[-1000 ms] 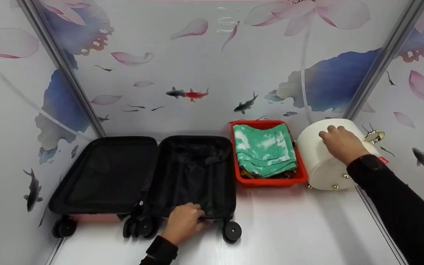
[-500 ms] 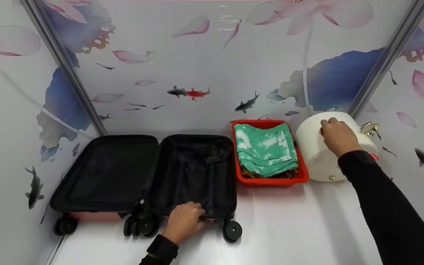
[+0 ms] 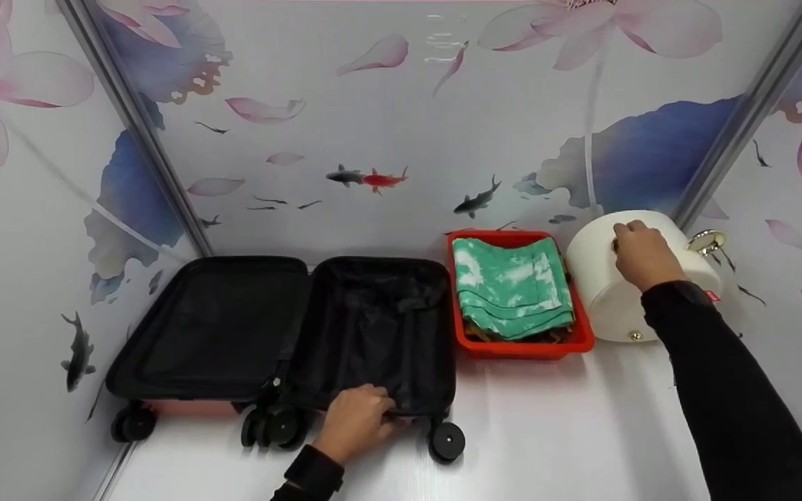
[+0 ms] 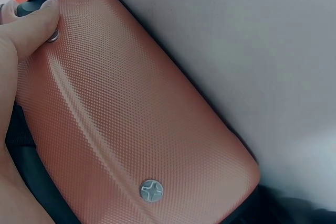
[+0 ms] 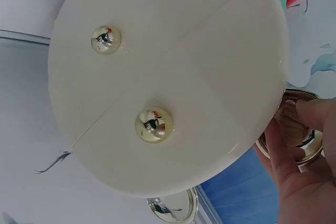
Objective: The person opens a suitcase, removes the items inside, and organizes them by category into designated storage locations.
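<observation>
An open suitcase lies with its black-lined right half and left half side by side. My left hand grips the front edge of the right half. In the left wrist view, the thumb presses on the textured pink shell. My right hand holds a gold ring handle on the side of a white cylindrical container. The container is tipped on its side; its flat base with round gold feet shows in the right wrist view. A second gold ring sticks out on its right.
Between suitcase and container stands a red basket with folded green-and-white cloth in it. Black wheels jut from the suitcase front. Patterned walls enclose the back and both sides of the white surface.
My right hand has shifted slightly and the white container has turned and moved back a little, showing fewer feet in the head view. The left hand keeps its grip. The head view has swung slightly left.
</observation>
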`<control>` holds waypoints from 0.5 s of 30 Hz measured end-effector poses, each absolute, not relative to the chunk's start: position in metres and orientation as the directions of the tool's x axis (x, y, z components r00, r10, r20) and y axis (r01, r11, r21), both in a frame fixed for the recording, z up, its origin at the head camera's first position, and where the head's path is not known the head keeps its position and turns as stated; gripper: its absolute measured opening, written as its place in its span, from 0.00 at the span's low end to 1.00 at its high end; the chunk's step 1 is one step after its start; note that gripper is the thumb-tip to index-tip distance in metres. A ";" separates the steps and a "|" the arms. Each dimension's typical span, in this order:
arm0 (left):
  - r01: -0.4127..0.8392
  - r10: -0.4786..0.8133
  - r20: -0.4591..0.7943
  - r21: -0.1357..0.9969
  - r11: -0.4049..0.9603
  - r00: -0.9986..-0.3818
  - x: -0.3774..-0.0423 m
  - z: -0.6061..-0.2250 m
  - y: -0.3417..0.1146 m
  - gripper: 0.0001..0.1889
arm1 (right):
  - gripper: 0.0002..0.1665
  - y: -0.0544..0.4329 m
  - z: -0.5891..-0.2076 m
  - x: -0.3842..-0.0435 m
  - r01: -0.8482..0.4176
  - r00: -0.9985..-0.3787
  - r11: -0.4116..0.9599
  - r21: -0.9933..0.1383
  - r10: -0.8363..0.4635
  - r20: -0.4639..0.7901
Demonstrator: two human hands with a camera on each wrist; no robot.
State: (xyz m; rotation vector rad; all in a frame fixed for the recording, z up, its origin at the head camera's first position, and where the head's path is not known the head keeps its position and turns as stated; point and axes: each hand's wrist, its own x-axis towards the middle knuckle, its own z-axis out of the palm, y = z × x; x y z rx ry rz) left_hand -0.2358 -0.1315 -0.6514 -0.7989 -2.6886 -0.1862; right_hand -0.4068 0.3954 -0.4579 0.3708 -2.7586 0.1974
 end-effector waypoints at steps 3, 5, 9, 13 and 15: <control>0.557 0.514 0.342 0.033 0.830 -0.787 -0.236 -0.652 -0.131 0.19 | 0.27 0.398 -0.455 -0.405 -0.268 -0.928 0.958 -0.102 -0.228 0.295; 0.559 0.517 0.340 0.033 0.829 -0.786 -0.238 -0.652 -0.130 0.19 | 0.30 0.400 -0.452 -0.403 -0.255 -0.942 0.959 -0.123 -0.218 0.254; 0.560 0.518 0.331 0.037 0.828 -0.789 -0.240 -0.652 -0.130 0.18 | 0.31 0.401 -0.451 -0.404 -0.231 -0.960 0.954 -0.191 -0.191 0.205; 0.564 0.522 0.324 0.046 0.825 -0.789 -0.239 -0.649 -0.133 0.18 | 0.31 0.393 -0.457 -0.402 -0.228 -0.948 0.943 -0.242 -0.158 0.276; 0.568 0.522 0.314 0.070 0.820 -0.793 -0.239 -0.647 -0.134 0.19 | 0.31 0.385 -0.461 -0.398 -0.243 -0.921 0.943 -0.226 -0.151 0.359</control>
